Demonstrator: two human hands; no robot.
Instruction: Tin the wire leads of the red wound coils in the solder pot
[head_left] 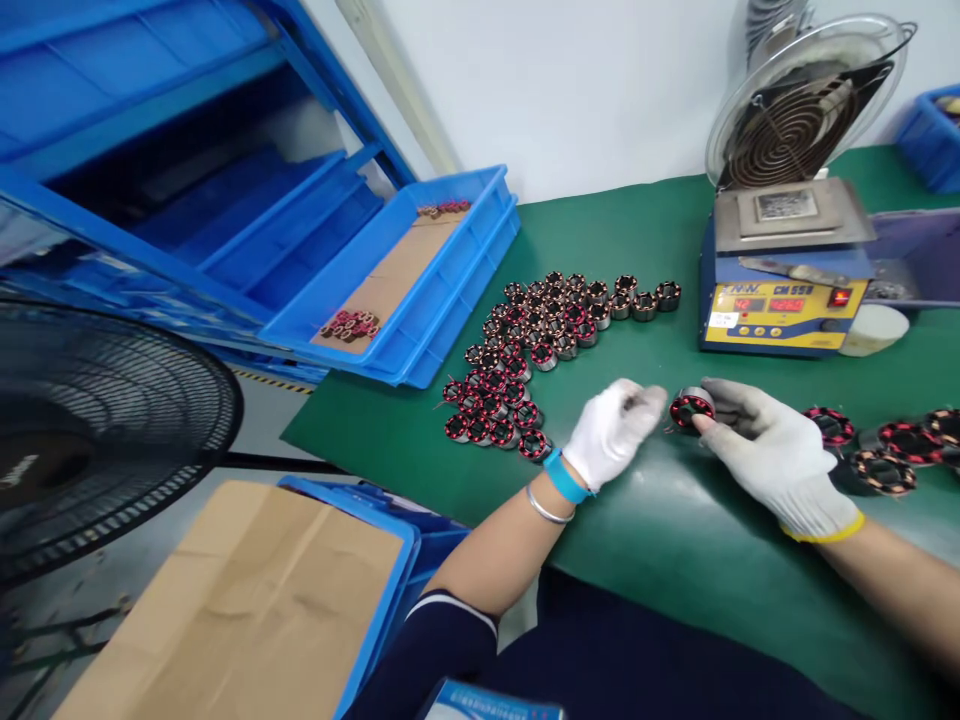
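Note:
Both my hands wear white gloves over the green mat. My right hand pinches a small round wound coil part, red windings facing me, between thumb and fingers. My left hand is curled closed just left of that part, its fingertips near the coil's edge; whether it grips a wire end I cannot make out. A large cluster of several similar coil parts lies on the mat beyond my left hand. A few more coil parts lie to the right of my right hand.
A blue-and-yellow heating unit with a small fan above it stands at the back right. A blue tray with cardboard and a few coils sits back left. A black floor fan and a cardboard-covered blue bin are lower left.

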